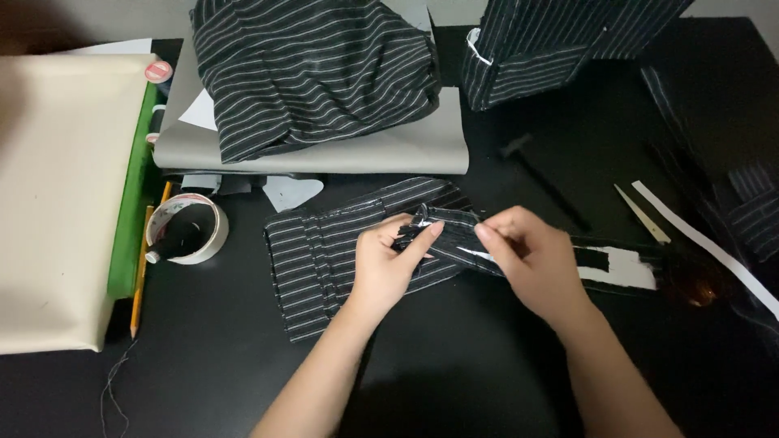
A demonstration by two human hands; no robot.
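Observation:
A long piece of black cloth with thin white stripes [324, 251] lies flat on the black table [454, 357]. My left hand [388, 264] pinches a folded edge of this cloth near its middle. My right hand [531, 259] grips the same fold just to the right, fingertips almost touching the left hand's. To the right of my right hand the cloth carries a white patch [625, 268].
Striped cloth [312, 69] is piled on grey sheets [389, 150] at the back, more striped fabric [535, 49] at back right. A tape roll [188, 229], a yellow pencil [139, 276], a cream sheet [57, 203] over green board lie left. White paper strips [698, 235] lie right.

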